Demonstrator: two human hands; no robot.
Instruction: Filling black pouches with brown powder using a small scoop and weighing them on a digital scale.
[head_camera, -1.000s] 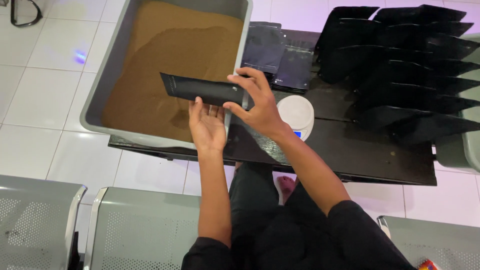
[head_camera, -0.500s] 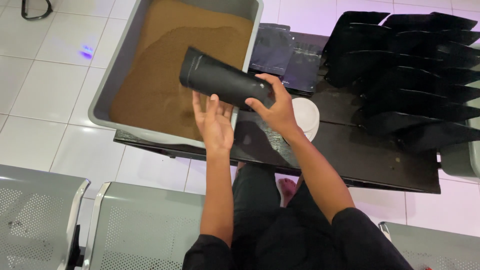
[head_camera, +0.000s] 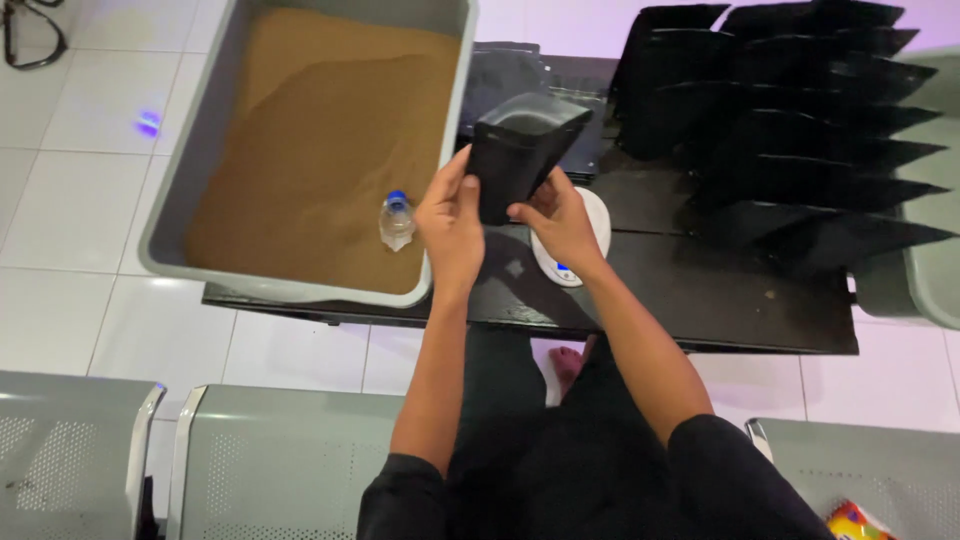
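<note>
A black pouch (head_camera: 520, 150) is held upright by both hands, just above the small white scale (head_camera: 570, 240). The left hand (head_camera: 450, 225) is closed around its left side, and the right hand (head_camera: 560, 222) is pinched on its lower right corner. The pouch looks puffed out, so it seems to be filled, but its top is not seen closed. To the left, a big grey tub (head_camera: 190, 140) of brown powder (head_camera: 320, 140) is seen, with a small clear bottle (head_camera: 397, 220) lying in it. To the far right, many black pouches (head_camera: 800, 130) are stacked in a row on the dark table (head_camera: 700, 290). More weighing seems to be left.
</note>
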